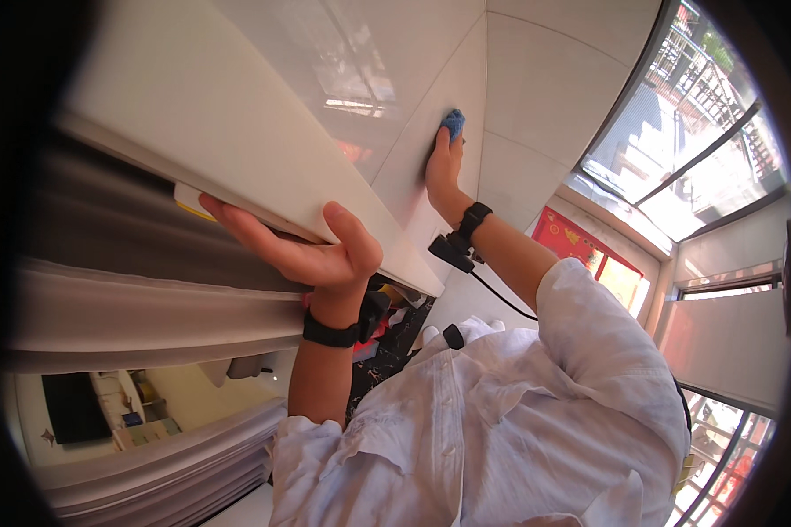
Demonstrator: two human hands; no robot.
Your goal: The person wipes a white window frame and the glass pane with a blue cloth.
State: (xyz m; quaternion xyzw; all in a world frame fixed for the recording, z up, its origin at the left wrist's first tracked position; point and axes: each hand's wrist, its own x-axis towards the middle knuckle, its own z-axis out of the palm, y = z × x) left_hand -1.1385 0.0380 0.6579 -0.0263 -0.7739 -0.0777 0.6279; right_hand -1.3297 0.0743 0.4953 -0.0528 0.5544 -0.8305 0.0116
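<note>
My right hand (pixel 444 170) is shut on a small blue cloth (pixel 453 124) and presses it against a pale, glossy tiled wall (pixel 409 79). At the left, my left hand (pixel 303 253) holds the edge of a long white panel (pixel 237 125), its thumb over the face and its fingers stretched along the edge. A white piece with a yellow rim (pixel 194 201) touches the tips of these fingers. Each wrist wears a black strap with a small black device, and a cable runs from the right one.
Grey curtains (pixel 158 313) hang beside the panel at the left. A dark marbled surface with assorted items (pixel 376 349) lies under my left forearm. To the right are a window (pixel 679 145) and a red printed sheet (pixel 573 240). White shoes (pixel 430 334) show below.
</note>
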